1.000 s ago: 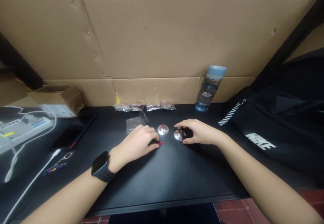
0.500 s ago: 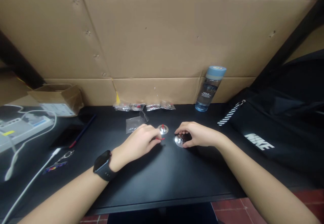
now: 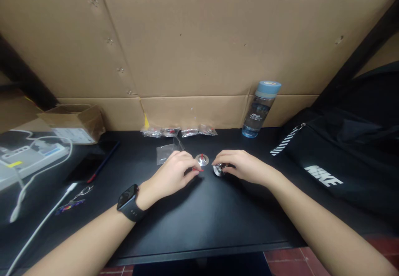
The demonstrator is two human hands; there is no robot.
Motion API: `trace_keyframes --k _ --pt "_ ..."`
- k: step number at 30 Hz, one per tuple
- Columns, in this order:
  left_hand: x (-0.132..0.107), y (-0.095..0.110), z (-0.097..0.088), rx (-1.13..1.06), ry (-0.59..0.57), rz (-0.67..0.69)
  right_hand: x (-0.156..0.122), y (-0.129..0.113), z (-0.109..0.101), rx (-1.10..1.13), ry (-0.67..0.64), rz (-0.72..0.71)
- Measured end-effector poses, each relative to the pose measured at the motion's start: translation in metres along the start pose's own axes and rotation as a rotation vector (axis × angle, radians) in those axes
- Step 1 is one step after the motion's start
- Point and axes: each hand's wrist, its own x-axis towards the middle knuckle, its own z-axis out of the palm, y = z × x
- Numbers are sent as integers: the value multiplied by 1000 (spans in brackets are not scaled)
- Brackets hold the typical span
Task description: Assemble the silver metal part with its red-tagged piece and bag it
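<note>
Two small shiny metal discs sit on the black table point(image 3: 202, 213). The left disc point(image 3: 202, 159) lies flat with a red loop standing up from its centre. My left hand point(image 3: 173, 176), with a black watch on the wrist, pinches a small red loop point(image 3: 198, 169) just in front of that disc. My right hand point(image 3: 241, 166) grips the second disc point(image 3: 218, 169) by its edge and tilts it up off the table. The two hands are a few centimetres apart.
Small clear bags with parts point(image 3: 177, 132) line the cardboard wall; one empty bag point(image 3: 165, 153) lies nearer. A blue-capped water bottle point(image 3: 260, 109) stands back right, a black bag point(image 3: 343, 151) right. A cardboard box point(image 3: 75, 122), white cables, a pen and scissors lie at the left.
My left hand lifted the red loop off the table and brought it toward the right. My right hand drew the second disc closer and tipped it up on edge.
</note>
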Motion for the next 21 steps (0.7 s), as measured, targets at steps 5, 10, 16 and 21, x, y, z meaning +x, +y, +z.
trace_keyframes --k 5,10,16,21 --pt "-1 4 -3 60 -4 -30 1 -3 2 66 37 -61" --pt "-1 5 -4 45 -5 -30 3 -10 -1 249 -1 -130" --pt "0 5 -7 27 -3 -34 6 -6 7 381 -74 -158" --pt "0 6 -9 24 14 -23 6 -1 7 357 -120 -141"
